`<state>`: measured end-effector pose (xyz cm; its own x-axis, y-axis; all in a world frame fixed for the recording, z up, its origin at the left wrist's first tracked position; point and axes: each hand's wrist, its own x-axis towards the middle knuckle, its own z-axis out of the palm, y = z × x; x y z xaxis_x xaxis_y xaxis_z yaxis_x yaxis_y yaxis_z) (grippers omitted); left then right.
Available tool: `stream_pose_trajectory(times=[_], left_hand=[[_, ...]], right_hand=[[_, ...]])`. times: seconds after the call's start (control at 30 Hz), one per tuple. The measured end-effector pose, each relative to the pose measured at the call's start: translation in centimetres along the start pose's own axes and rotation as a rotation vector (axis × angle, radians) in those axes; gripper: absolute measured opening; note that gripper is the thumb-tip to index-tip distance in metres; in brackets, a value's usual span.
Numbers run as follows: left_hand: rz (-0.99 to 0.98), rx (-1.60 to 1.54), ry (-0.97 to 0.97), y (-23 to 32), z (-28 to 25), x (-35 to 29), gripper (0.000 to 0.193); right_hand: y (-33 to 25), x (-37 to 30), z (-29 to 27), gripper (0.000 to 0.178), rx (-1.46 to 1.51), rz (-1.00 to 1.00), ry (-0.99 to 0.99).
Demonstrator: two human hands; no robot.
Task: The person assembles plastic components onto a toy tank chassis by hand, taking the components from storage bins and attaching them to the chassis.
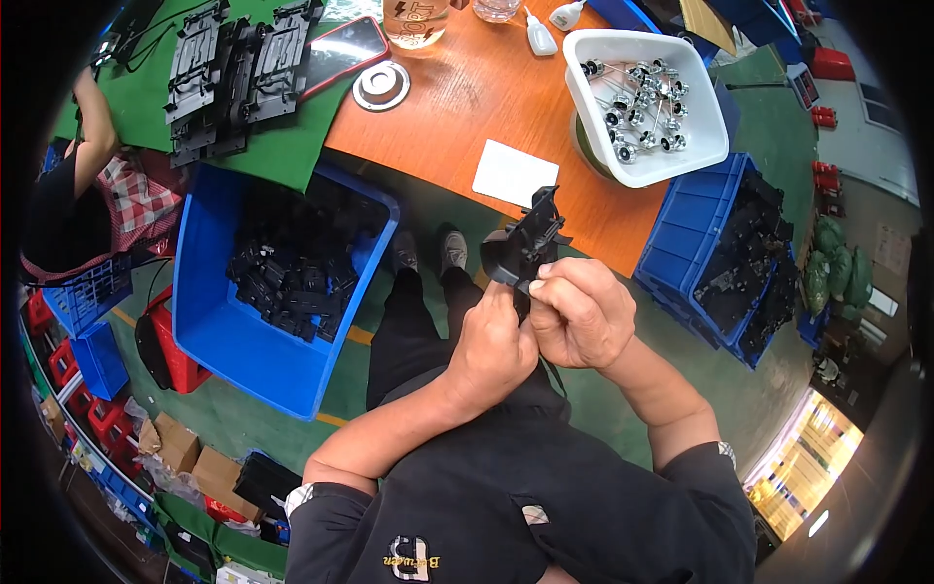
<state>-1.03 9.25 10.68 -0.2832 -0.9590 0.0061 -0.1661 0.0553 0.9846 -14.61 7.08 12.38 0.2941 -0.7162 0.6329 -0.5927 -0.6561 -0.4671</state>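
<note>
In front of my body, beyond the table's near edge, both hands are closed on one black plastic part. Its upper end is narrow and jagged, and a rounded plate shows on its left side. My left hand grips the lower end, which the fingers mostly hide. The thumb and forefinger of my right hand pinch the part's right side near its base. Just past the part, a white card lies on the orange wooden table. A white tub holding several metal wheel axles stands at the far right.
Black plastic frames and a phone lie on a green mat. Nearby is a round metal piece. Blue crates of black parts stand left and right. At the far left a person's arm is visible.
</note>
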Motion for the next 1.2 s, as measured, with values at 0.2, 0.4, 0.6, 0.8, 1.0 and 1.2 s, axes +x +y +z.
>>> stream_pose_trajectory(times=[0.2,0.4,0.6,0.8,1.0,1.2], left_hand=[[0.012,0.003,-0.012,0.1,-0.1,0.4,0.021],[0.02,0.049,-0.011,-0.1,-0.1,0.6,0.018],[-0.01,0.07,-0.004,-0.2,0.2,0.5,0.015],[0.027,0.085,-0.001,-0.4,0.3,0.4,0.013],[0.016,0.082,0.001,-0.4,0.3,0.4,0.016],[-0.018,0.015,-0.026,-0.2,0.3,0.5,0.017]], right_hand=[[0.3,0.2,-0.1,0.024,0.001,0.002,-0.021],[0.5,0.3,-0.2,0.026,0.023,0.005,-0.043],[0.6,0.2,-0.3,0.022,0.011,0.032,-0.055],[0.9,0.2,-0.5,0.025,0.055,0.02,-0.061],[1.0,0.1,-0.5,0.021,0.035,0.029,-0.076],[1.0,0.1,-0.7,0.02,0.06,0.054,-0.073]])
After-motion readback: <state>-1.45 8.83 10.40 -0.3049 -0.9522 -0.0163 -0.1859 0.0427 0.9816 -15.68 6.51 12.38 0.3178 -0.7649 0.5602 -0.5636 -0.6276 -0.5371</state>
